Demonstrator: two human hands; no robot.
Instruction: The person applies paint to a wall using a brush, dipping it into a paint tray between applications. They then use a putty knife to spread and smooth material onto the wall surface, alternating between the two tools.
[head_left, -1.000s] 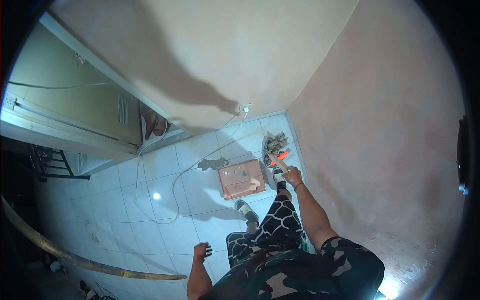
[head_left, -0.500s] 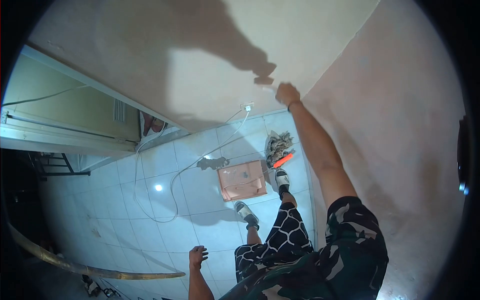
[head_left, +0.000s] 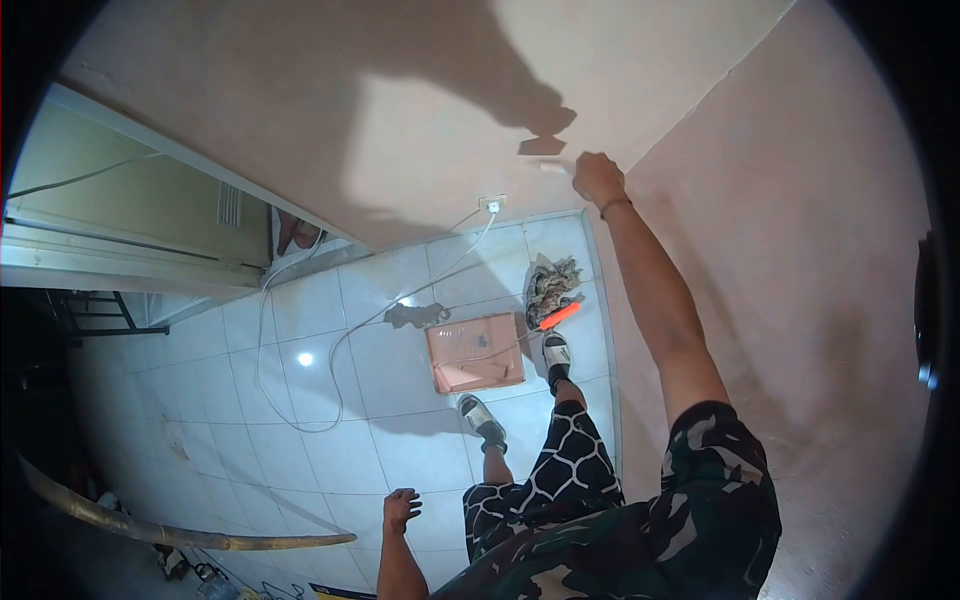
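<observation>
My right hand (head_left: pixel 600 180) is closed around a small paintbrush, stretched out to the pinkish wall (head_left: pixel 450 140) near the corner. The pale head of the paintbrush (head_left: pixel 552 167) shows beside my fist; its handle is hidden in my grip. The brush and hand cast a dark shadow on the wall just above. Low by my side, my left hand (head_left: pixel 402 508) hangs with fingers loosely curled and apart, holding nothing visible. On the floor in front of my feet lies a pink-stained paint tray (head_left: pixel 474 326). An orange-handled roller (head_left: pixel 560 316) rests with its thin rod reaching into the tray.
A crumpled rag (head_left: pixel 553 285) lies by the corner, and a flat grey patch (head_left: pixel 418 315) left of the tray. A white cord (head_left: pixel 340 375) loops over the tiles from a wall outlet (head_left: pixel 493 205). A bamboo pole (head_left: pixel 200 540) crosses the lower left, below a doorway (head_left: pixel 150 180).
My right hand with the paintbrush has shifted slightly right and up along the wall. The whole view has tilted a little; my left hand stays loosely at my side.
</observation>
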